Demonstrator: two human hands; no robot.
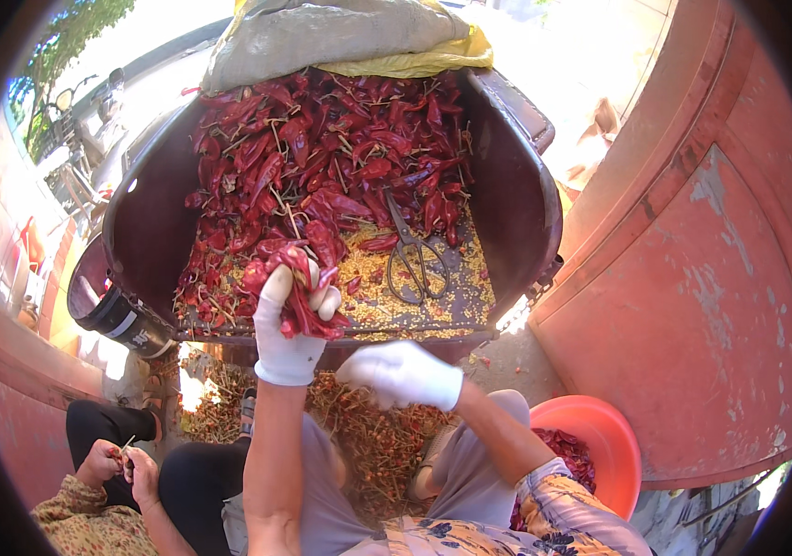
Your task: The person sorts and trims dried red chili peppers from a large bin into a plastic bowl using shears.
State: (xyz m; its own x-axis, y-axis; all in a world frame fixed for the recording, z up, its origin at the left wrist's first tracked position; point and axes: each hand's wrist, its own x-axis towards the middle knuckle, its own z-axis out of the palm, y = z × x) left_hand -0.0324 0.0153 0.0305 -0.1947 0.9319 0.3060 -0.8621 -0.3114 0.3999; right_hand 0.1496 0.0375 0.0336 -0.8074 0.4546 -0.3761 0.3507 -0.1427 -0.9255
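Gripping a bunch of dried red chillies (308,287) in your gloved left hand (287,324), your right hand (402,373) hangs clenched below. Chillies could slip from that overfull fist, and the scissors (412,255) lie blades-up nearby in the tray (516,204).

Front of the dark tray (516,213) is low & open, so hands pass in over the seed-strewn strip; only the scissors (414,264) lie there, right of centre. Dried red chillies (322,157) fill the back, w/ a sack (322,37) beyond. Red wall (692,278) closes the right; another person's hands (123,463) crowd lower left.
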